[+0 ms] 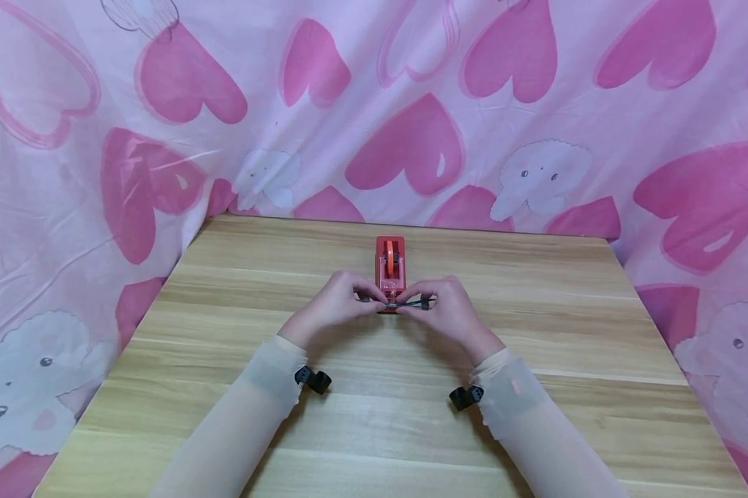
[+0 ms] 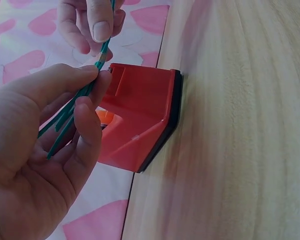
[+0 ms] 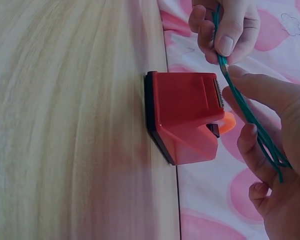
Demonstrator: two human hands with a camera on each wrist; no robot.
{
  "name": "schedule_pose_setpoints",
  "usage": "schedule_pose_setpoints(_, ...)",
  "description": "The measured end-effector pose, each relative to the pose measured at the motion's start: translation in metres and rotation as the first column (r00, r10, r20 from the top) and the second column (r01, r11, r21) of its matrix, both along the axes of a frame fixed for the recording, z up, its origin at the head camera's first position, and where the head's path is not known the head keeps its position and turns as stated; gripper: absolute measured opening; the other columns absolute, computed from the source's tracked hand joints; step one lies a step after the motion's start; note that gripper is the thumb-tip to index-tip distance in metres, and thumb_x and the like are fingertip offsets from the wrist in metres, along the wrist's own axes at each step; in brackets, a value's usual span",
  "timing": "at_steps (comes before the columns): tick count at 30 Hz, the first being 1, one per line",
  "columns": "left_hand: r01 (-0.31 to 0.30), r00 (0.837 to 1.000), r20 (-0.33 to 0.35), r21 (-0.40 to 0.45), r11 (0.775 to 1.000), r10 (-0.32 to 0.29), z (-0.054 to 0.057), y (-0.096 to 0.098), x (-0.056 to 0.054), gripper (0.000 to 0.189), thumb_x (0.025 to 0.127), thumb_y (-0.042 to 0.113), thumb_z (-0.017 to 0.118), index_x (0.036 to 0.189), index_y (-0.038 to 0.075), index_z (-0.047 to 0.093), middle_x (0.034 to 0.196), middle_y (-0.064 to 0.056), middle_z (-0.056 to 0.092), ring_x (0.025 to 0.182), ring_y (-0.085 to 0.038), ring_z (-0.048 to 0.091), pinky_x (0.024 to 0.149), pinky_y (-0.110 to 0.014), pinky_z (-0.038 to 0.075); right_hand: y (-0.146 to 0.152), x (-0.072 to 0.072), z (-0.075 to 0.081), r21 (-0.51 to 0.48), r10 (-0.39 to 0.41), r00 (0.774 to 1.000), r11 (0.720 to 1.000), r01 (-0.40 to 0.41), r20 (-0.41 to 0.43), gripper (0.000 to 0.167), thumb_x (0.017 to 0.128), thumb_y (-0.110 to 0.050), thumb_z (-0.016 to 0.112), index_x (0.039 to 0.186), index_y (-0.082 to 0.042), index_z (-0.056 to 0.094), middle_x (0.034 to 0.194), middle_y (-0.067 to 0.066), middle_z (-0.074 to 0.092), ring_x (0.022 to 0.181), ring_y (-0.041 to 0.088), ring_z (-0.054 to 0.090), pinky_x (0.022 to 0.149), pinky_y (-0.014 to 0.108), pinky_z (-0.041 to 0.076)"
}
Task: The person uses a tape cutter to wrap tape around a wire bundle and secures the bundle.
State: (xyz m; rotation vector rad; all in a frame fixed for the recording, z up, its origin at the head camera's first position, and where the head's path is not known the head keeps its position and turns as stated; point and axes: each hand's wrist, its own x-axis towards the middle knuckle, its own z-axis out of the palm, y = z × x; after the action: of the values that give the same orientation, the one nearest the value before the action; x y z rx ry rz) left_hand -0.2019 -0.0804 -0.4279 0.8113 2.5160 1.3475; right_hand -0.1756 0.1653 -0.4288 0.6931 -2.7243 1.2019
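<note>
Both hands hold a bundle of thin green wire-like strands stretched between them, just in front of a red tape dispenser. My left hand pinches one part between thumb and fingers, and my right hand pinches the other. A small yellowish band shows on the bundle between the two hands' fingertips; whether it is tape, I cannot tell. Several loose ends fan out beneath each palm in the wrist views. Behind the hands, the dispenser stands upright with an orange roll in it and a toothed cutter.
The wooden table carries the dispenser near its far middle. A pink cloth with hearts hangs behind and along both sides. Small black cameras are strapped to the wrists.
</note>
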Motion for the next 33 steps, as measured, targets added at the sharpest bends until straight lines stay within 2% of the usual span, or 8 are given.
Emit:
schedule_pose_setpoints(6,-0.006,1.0,0.018,0.015,1.0,0.006,-0.0033,-0.0013,0.0014,0.009,0.09,0.013,0.081,0.096,0.021,0.082,0.091,0.008,0.077,0.078,-0.013,0.062,0.067,-0.026,0.051,-0.0004,0.001,-0.0019,0.01,0.042,0.999,0.999,-0.041,-0.014,0.02,0.087,-0.024,0.086,0.103,-0.034,0.081,0.1,-0.017,0.078,0.077,0.008,0.063,0.065,0.027,0.049)
schedule_pose_setpoints(13,-0.012,1.0,0.024,0.026,1.0,0.011,-0.0035,-0.0015,0.0025,0.008,0.091,0.014,0.079,0.096,0.02,0.082,0.091,0.006,0.077,0.072,-0.014,0.062,0.063,-0.027,0.051,-0.002,0.001,-0.0013,-0.005,0.049,0.999,0.999,-0.049,-0.024,0.019,0.086,-0.022,0.086,0.103,-0.031,0.083,0.101,-0.013,0.078,0.095,0.007,0.072,0.094,0.037,0.048)
schedule_pose_setpoints(15,-0.013,1.0,0.027,0.028,1.0,0.012,-0.0031,-0.0015,0.0027,0.008,0.092,0.015,0.079,0.096,0.02,0.082,0.091,0.006,0.077,0.07,-0.015,0.062,0.061,-0.027,0.051,-0.0022,0.0005,-0.0012,0.003,0.048,0.999,0.999,-0.048,-0.019,0.019,0.086,-0.022,0.086,0.103,-0.031,0.083,0.101,-0.013,0.078,0.094,0.006,0.071,0.091,0.035,0.05)
schedule_pose_setpoints(17,-0.015,1.0,0.025,0.028,1.0,0.014,-0.0028,-0.0014,0.0029,0.007,0.092,0.015,0.079,0.096,0.021,0.081,0.092,0.006,0.078,0.071,-0.015,0.063,0.062,-0.027,0.052,-0.0022,0.0004,-0.0012,0.016,0.045,0.999,0.999,-0.044,-0.01,0.019,0.087,-0.022,0.085,0.103,-0.031,0.083,0.1,-0.014,0.077,0.085,0.007,0.068,0.078,0.032,0.052)
schedule_pose_setpoints(21,-0.023,1.0,0.011,0.02,1.0,0.023,-0.002,-0.0011,0.0029,0.007,0.092,0.017,0.079,0.096,0.022,0.081,0.094,0.007,0.078,0.079,-0.014,0.064,0.069,-0.028,0.053,-0.0021,0.0008,-0.0009,0.052,0.029,0.999,0.998,-0.03,0.013,0.017,0.088,-0.026,0.084,0.103,-0.033,0.082,0.098,-0.016,0.075,0.072,0.013,0.057,0.067,0.03,0.045)
schedule_pose_setpoints(30,-0.008,1.0,0.017,0.048,0.999,0.007,-0.0043,-0.0012,0.0029,0.008,0.091,0.015,0.08,0.096,0.021,0.081,0.093,0.007,0.078,0.078,-0.015,0.065,0.07,-0.03,0.054,-0.002,0.0005,-0.0027,0.045,0.027,0.993,0.998,-0.032,0.112,0.016,0.091,-0.023,0.082,0.103,-0.034,0.081,0.101,-0.013,0.071,0.083,0.016,0.058,0.07,0.031,0.051)
schedule_pose_setpoints(33,0.002,1.0,0.025,0.061,0.998,-0.004,-0.0049,-0.0014,0.0028,0.008,0.091,0.015,0.08,0.096,0.021,0.081,0.093,0.006,0.078,0.073,-0.021,0.067,0.066,-0.029,0.055,-0.0017,-0.0009,-0.0036,0.035,0.054,0.992,0.998,-0.058,0.11,0.015,0.091,-0.021,0.081,0.101,-0.033,0.08,0.099,-0.012,0.071,0.081,0.016,0.057,0.069,0.029,0.05)
